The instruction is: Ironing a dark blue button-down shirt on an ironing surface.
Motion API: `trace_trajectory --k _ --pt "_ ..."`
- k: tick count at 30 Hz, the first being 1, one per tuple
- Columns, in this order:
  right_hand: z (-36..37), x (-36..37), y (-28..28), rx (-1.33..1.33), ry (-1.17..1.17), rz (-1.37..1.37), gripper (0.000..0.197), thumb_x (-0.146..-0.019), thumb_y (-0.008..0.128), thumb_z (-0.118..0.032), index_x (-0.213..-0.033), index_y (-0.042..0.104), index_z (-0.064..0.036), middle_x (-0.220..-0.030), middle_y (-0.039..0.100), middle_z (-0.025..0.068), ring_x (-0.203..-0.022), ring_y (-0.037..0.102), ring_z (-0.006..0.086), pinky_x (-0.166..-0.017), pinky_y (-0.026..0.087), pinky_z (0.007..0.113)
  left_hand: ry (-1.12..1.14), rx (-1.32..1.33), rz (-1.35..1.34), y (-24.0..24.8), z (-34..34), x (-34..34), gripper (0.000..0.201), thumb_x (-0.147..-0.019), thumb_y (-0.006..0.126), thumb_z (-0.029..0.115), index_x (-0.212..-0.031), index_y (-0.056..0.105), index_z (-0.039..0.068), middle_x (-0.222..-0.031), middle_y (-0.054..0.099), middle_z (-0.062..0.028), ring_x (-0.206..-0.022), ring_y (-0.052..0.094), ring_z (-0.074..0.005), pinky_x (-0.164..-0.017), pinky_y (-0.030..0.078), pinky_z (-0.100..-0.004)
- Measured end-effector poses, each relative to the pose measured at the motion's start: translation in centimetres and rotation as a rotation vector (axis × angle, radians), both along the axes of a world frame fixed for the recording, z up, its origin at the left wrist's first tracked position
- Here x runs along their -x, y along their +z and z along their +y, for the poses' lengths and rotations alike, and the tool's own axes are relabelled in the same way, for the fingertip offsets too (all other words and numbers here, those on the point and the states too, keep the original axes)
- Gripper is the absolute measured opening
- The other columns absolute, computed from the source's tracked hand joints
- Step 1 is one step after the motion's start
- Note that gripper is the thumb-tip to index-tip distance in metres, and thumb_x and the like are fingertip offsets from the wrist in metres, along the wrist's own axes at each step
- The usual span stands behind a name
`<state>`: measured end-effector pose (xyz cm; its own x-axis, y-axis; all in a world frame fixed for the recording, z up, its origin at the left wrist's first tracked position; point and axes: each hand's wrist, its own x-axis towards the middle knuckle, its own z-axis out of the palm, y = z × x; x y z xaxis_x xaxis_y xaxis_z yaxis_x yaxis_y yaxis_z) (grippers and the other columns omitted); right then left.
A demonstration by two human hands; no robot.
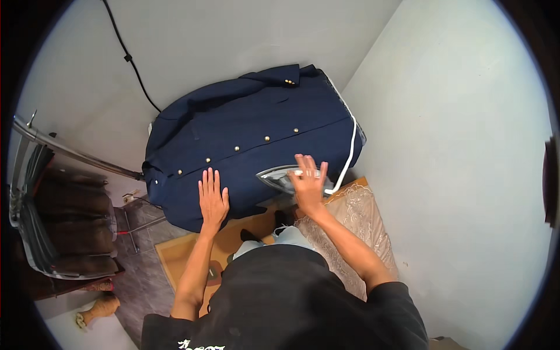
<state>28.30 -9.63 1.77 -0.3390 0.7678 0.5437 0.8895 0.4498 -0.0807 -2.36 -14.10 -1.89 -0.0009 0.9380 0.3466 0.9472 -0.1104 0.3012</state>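
Note:
A navy jacket point(245, 125) with a row of gold buttons lies spread out in front of me. My left hand point(213, 201) rests flat on its near edge, fingers stretched out and holding nothing. To the right, an iron point(274, 177) sits on the cloth with its tip pointing left. My right hand point(308, 186) is at the iron's pale handle, some fingers stretched past it; the grip is partly hidden. From the iron's back end a white cord point(354, 137) runs up along the right edge of the jacket. One sleeve point(271, 76) with small gold cuff buttons lies across the far side.
Grey walls point(461, 146) stand behind and to the right. At the left is a curved metal rail point(81, 156) beside dark hanging clothes point(76, 221). A black cable point(131, 64) hangs on the back wall. Patterned beige fabric point(350, 233) lies at my right, below the jacket.

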Motion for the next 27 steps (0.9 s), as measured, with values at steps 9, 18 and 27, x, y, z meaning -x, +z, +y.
trace_trajectory --k 9,18,27 --pt "1.4 -11.9 0.2 0.215 -0.352 0.222 0.056 -0.059 0.077 0.006 -0.113 0.07 -0.0093 -0.154 0.045 0.0158 -0.146 0.038 0.0383 -0.119 0.018 0.07 0.031 0.032 0.028 0.9 0.0 -0.5 0.057 -0.102 0.05 0.019 -0.156 0.041 0.003 -0.164 0.036 -0.0161 -0.153 0.031 -0.0335 -0.125 0.023 -0.0488" --pt "3.9 0.2 4.0 0.154 0.171 -0.075 0.041 -0.067 0.076 0.0 -0.107 0.069 -0.0069 -0.156 0.042 0.0198 -0.145 0.038 0.0385 -0.115 0.026 0.071 0.079 0.003 -0.02 0.7 0.4 -0.9 0.053 -0.101 0.049 0.016 -0.153 0.046 0.005 -0.163 0.04 -0.0119 -0.153 0.033 -0.0296 -0.125 0.023 -0.0478" --pt "11.8 -4.6 5.8 0.305 -0.055 -0.286 0.06 -0.056 0.089 -0.01 -0.112 0.069 -0.0085 -0.15 0.047 0.0169 -0.143 0.039 0.0355 -0.109 0.032 0.072 0.11 0.032 -0.028 0.6 0.2 -0.8 0.054 -0.1 0.05 0.017 -0.153 0.047 0.005 -0.162 0.041 -0.0127 -0.153 0.034 -0.0297 -0.125 0.024 -0.0481"
